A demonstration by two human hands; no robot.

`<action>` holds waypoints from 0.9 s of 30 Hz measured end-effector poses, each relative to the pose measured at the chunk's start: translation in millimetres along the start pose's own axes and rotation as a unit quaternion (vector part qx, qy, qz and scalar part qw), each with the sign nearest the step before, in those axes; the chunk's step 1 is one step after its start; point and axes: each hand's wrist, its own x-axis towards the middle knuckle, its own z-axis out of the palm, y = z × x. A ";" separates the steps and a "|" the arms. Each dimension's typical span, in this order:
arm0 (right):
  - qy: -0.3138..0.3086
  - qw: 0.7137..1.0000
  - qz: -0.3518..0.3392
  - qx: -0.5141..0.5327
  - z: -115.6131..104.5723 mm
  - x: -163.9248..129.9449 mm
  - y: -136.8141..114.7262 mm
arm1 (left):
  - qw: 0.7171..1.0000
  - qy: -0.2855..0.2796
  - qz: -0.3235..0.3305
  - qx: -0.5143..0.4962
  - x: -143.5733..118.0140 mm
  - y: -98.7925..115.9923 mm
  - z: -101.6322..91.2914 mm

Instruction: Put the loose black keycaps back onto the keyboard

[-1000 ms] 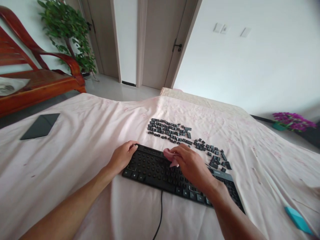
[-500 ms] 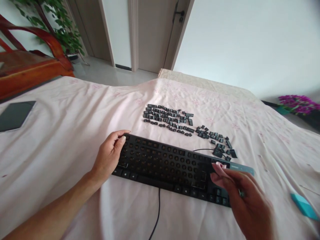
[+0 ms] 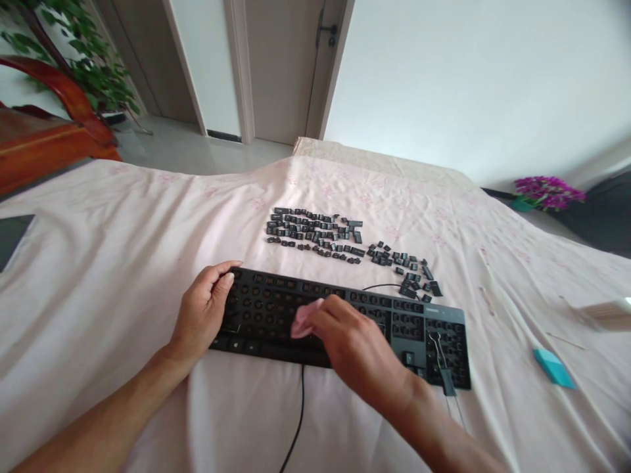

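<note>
A black keyboard (image 3: 256,315) with most keycaps off lies on the pink bedsheet, a few bottom-row keys still on it. My left hand (image 3: 204,305) grips its left end, thumb on top. My right hand (image 3: 352,338) pinches a folded pink cloth (image 3: 305,318) against the keyboard's middle and covers part of the keys there. On the number pad rests a black binder clip (image 3: 447,381) with wire handles. Loose black keycaps (image 3: 315,230) lie in rough rows beyond the keyboard.
A teal block (image 3: 555,368) lies at right, near cotton swabs (image 3: 487,301) and a pale stack (image 3: 606,314). A dark tablet-like slab (image 3: 14,236) is at the left edge. The keyboard's cable (image 3: 300,414) runs toward me. A wooden chair (image 3: 54,141) stands beyond.
My right hand has moved left with the pink cloth, from the keyboard's right end to its middle. The number pad and binder clip now show. The view has shifted right.
</note>
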 end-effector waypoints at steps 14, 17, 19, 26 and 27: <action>0.041 0.995 0.096 0.005 -7.2 -13.9 7.1 | 0.994 -0.070 -0.031 0.083 2.7 -11.2 -0.3; 0.045 0.984 0.173 -0.010 -22.1 -33.9 21.0 | 0.989 -0.085 -0.040 0.119 5.0 -14.3 -1.2; 0.099 0.970 0.222 -0.029 -40.3 -53.6 35.2 | 0.986 -0.089 -0.038 0.135 7.3 -15.5 -1.1; 0.275 0.892 0.349 -0.086 -73.1 -114.2 77.3 | 0.976 -0.125 -0.051 0.169 16.7 -32.9 0.5; 0.278 0.885 0.363 -0.091 -72.1 -122.0 78.8 | 0.976 -0.127 -0.041 0.174 18.8 -39.4 0.2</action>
